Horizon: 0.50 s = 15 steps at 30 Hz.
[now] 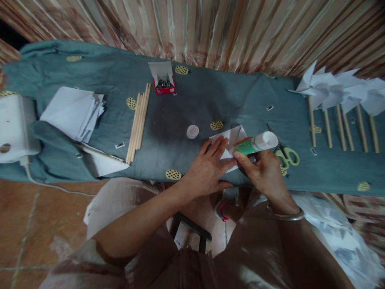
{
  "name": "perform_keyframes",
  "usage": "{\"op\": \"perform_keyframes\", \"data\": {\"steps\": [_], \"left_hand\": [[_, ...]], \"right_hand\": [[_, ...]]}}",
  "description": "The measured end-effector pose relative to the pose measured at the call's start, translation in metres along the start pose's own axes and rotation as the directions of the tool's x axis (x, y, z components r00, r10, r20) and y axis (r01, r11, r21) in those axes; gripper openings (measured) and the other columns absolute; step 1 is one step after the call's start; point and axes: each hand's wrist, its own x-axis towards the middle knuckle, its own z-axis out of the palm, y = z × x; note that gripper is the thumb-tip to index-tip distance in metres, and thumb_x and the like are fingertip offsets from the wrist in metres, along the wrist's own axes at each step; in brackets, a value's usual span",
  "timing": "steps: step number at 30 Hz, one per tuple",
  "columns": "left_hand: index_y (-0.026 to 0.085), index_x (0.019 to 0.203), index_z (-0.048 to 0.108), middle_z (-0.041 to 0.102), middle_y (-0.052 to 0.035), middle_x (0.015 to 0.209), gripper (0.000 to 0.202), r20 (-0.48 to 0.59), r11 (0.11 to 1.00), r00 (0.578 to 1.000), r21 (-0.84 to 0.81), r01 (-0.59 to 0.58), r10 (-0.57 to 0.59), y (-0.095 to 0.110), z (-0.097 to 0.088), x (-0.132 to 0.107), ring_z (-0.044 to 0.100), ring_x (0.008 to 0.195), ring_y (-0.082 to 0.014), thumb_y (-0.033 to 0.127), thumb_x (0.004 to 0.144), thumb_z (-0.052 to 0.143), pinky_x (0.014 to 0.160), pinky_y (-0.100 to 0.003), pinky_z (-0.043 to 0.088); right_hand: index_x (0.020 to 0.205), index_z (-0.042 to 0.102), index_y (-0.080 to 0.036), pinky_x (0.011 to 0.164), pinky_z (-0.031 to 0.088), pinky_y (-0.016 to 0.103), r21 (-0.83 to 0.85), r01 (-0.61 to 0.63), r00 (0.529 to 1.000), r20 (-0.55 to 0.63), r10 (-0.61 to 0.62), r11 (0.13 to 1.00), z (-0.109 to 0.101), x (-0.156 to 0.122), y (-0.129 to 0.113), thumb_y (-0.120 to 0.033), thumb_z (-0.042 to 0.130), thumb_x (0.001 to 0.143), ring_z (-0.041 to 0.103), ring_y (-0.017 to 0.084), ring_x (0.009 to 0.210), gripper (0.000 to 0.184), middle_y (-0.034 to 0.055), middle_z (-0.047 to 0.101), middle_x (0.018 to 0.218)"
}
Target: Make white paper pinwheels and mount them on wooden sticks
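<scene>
My right hand (264, 170) grips a green and white glue stick (251, 144), its tip end down at a white paper piece (233, 134) with folds in it. Flat on the same paper lies my left hand (207, 168), fingers stretched out, holding it against the cloth. A round white cap (193, 131) rests just left of the paper. Scissors with light green handles (288, 157) lie right beside my right hand. The glue stick's tip and part of the paper are hidden by my fingers.
Several paper pinwheels (329, 88) on sticks lie at the right. Left are wooden sticks (138, 124), a stack of white paper (72, 112) and a white box-shaped device (16, 128) with a cord. An open red box (165, 84) of small dark metal pieces stands at the back.
</scene>
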Motion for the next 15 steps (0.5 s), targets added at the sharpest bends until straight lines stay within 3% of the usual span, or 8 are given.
{"op": "perform_keyframes", "data": {"steps": [9,15], "left_hand": [[0.022,0.137,0.054,0.033,-0.0185,0.157,0.07,0.012,1.0,1.0,-0.023,0.005,-0.005,-0.0002,-0.0026,0.0004,0.027,0.146,-0.0406,0.059,0.08,0.067,0.115,-0.062,0.025],[0.022,0.14,0.051,0.033,-0.0207,0.157,0.076,0.017,0.999,1.0,-0.03,0.014,-0.014,-0.0001,-0.0029,0.0015,0.028,0.146,-0.0414,0.059,0.076,0.072,0.116,-0.06,0.024]], "right_hand": [[0.094,0.067,-0.02,0.057,0.045,0.033,-0.018,-0.012,0.999,-0.037,0.011,1.0,-0.0008,-0.0015,0.0061,-0.058,0.061,0.085,0.061,0.021,0.062,0.04,0.0052,0.068,0.069],[0.097,0.066,-0.02,0.065,0.05,0.036,0.032,-0.014,0.999,-0.042,0.015,0.999,-0.0009,0.0009,0.0056,-0.056,0.061,0.086,0.065,0.023,0.074,0.039,0.0073,0.071,0.081]]}}
